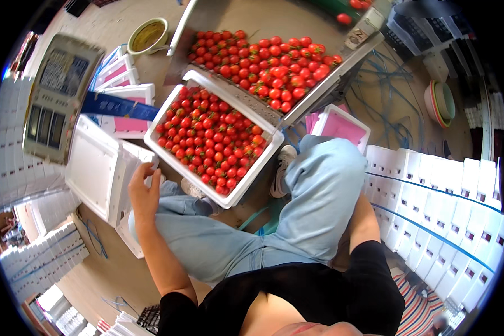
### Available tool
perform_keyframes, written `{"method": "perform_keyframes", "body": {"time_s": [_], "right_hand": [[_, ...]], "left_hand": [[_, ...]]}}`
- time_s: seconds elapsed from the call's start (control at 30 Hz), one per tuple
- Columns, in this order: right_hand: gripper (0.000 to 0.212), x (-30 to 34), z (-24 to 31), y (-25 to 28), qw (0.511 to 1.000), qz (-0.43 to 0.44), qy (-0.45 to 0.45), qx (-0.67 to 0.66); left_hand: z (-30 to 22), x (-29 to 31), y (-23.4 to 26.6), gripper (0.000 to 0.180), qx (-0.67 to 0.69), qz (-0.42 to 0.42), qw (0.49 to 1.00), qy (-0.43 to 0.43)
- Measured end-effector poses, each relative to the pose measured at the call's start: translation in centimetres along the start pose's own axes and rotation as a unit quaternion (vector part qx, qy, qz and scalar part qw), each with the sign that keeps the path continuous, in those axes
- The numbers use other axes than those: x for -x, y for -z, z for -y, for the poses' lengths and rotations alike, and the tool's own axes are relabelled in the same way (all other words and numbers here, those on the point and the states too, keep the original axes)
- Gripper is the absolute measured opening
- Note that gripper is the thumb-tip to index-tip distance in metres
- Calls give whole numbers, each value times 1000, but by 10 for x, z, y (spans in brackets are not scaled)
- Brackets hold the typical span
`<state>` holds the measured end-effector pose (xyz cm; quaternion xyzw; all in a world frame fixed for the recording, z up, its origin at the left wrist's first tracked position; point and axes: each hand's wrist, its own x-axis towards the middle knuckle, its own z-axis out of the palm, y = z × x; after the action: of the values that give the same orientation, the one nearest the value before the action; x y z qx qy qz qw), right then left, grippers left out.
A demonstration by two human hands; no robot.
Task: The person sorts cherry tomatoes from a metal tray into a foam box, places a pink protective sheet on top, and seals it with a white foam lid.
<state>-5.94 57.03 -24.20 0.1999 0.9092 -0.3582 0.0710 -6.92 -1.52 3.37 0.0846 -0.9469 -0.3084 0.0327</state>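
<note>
one head-worn fisheye looks down closely over lap (pixel 252 249) and tomato-filled box (pixel 176 161).

We sit with twelve o'clock straight ahead. At eleven, just before our feet, stands a box (pixel 256 172) with tomatoes (pixel 207 137) in it. Behind it, toward twelve, a tray (pixel 249 102) holds loose tomatoes (pixel 280 64). A lined box (pixel 341 126) lies at one, bowls (pixel 443 103) farther off at two, and strapped boxes (pixel 431 201) between two and three. At ten we have a foam box (pixel 92 168), our left hand (pixel 144 193) near its right side, the scale (pixel 61 101) beyond. A basin (pixel 148 36) sits far out at eleven.
</note>
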Motion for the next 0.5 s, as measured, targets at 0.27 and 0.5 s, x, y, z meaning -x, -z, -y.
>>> {"method": "perform_keyframes", "body": {"time_s": [0.27, 0.5], "right_hand": [[82, -21, 32, -73, 978, 119, -147, 89], [63, 49, 0, -90, 977, 161, -127, 62]], "left_hand": [[-5, -27, -20, 22, -77, 44, 996, 0], [-18, -56, -33, 24, -91, 61, 994, -28]]}}
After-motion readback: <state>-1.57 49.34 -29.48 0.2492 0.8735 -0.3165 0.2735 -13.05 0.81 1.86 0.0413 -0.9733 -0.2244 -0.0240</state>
